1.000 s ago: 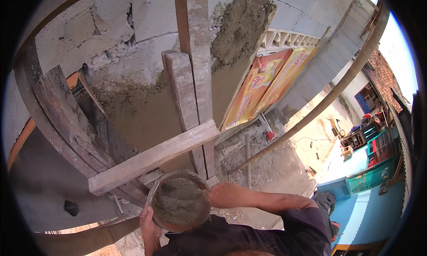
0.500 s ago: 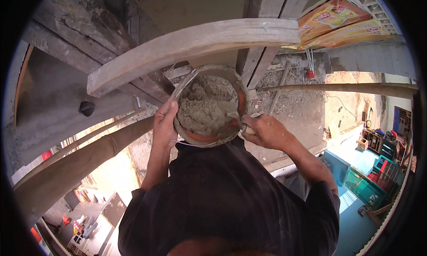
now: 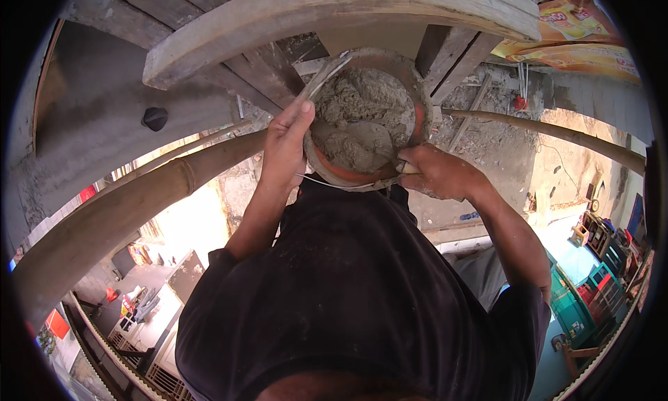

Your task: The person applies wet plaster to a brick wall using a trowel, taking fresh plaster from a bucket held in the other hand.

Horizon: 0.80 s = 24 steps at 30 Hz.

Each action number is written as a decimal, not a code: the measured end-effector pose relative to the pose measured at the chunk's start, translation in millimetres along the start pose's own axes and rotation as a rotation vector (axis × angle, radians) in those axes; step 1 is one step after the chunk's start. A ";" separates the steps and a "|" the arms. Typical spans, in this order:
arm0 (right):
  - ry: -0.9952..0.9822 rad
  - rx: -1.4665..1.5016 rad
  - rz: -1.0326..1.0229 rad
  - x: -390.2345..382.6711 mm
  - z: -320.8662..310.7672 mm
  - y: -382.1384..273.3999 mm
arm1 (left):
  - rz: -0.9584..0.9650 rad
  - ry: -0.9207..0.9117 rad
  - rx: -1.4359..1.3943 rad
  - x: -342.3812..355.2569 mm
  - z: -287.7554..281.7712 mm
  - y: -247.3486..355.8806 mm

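A round bucket (image 3: 420,117) with an orange inner wall stands before my body, its rim caked in grey. Wet mortar (image 3: 365,98) fills much of it. My left hand (image 3: 285,143) is closed on a thin, flat, mortar-smeared tool (image 3: 327,75), seen nearly edge-on along the bucket's left rim; its exact kind is unclear. At the right side of the rim, my right hand (image 3: 444,173) grips the pale handle of a trowel (image 3: 372,136). The trowel's mortar-covered blade lies in the mix. A wire bucket handle (image 3: 334,184) hangs along the near rim.
A curved wooden beam (image 3: 334,10) spans just beyond the bucket, with timber posts behind it. One thick bamboo pole (image 3: 139,192) runs at the left, a thinner pole (image 3: 557,131) at the right. Far below lie a bright ground and a teal cabinet (image 3: 572,303).
My view has shifted, so the bucket, beam and both hands appear higher and further right. The trowel blade has moved within the mortar. Both hands keep their grips.
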State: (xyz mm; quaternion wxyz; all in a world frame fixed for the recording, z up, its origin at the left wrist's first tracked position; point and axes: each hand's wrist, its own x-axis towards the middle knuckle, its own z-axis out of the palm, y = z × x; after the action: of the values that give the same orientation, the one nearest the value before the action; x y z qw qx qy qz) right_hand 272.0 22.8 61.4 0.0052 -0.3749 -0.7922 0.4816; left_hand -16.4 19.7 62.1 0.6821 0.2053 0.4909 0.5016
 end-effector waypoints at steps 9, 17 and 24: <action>-0.127 0.765 0.522 -14.2 -10.4 -26.3 | -0.026 0.029 -0.069 0.5 -26.4 -1.3; 0.258 1.090 0.323 -63.5 21.8 -34.4 | -0.019 -0.062 0.010 2.3 -42.8 -4.1; 1.256 1.385 -0.013 -137.1 17.2 -27.1 | 0.004 -0.083 0.054 3.4 -33.8 2.0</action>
State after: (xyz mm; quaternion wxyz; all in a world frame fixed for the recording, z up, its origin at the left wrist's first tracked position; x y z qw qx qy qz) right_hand 348.3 -79.3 121.4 0.6574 -0.4752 -0.1827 0.5555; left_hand -47.0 16.3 47.5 0.6949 0.2454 0.4752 0.4806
